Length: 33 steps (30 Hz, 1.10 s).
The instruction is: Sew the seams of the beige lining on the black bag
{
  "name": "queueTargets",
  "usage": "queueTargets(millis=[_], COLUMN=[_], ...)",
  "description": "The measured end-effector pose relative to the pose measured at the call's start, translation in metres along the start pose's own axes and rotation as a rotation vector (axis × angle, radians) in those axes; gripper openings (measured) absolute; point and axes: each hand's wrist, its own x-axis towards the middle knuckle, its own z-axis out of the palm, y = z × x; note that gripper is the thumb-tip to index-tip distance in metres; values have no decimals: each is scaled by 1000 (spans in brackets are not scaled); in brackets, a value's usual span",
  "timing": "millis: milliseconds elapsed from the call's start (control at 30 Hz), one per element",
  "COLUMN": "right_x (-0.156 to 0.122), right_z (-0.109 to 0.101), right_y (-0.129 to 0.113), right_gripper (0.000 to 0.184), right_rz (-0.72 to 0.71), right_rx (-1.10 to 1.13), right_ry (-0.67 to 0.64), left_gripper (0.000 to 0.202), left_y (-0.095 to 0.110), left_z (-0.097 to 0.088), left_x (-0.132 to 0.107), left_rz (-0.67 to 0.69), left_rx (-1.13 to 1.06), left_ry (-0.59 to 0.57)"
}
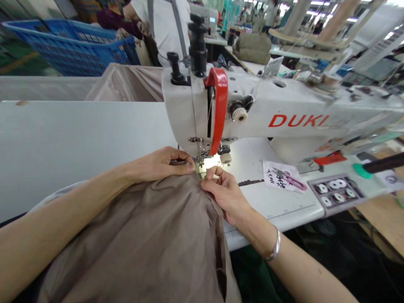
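Note:
A brown fabric piece (pixel 158 235) hangs from the sewing machine's needle area down over the table's front edge. My left hand (pixel 160 164) pinches its upper edge just left of the presser foot (pixel 201 162). On the right, my right hand (pixel 222 191) grips the same cloth between thumb and fingers, close in front of the foot. The white sewing machine (pixel 252 113) stands directly beyond both hands, its lamp lighting the needle plate. Its needle tip is too small to make out.
Pink-handled thread snips (pixel 292 181) lie on a handwritten paper (pixel 274 179) at right. Beside them is a bobbin tray (pixel 336 191). A blue basket (pixel 69 46) and a person in a white shirt (pixel 168 29) are behind the table. A red guard (pixel 220 109) fronts the machine head.

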Motion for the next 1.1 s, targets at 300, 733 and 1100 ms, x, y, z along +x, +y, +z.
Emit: queueTargets(millis=[300,733,1100], right_x=[25,33,41], right_z=[-44,-51,-49], right_y=[-13,-15,-32], right_gripper=[44,27,24], right_rz=[-779,-1350,-1475], right_rx=[-1090,-1567,-1589], right_ry=[-441,-486,-632], left_gripper=[39,25,30], left_y=[-6,-3,4], left_z=[15,9,4], left_x=[13,21,18], left_rz=[63,143,194], left_rx=[106,193,7], left_ry=[114,101,-36])
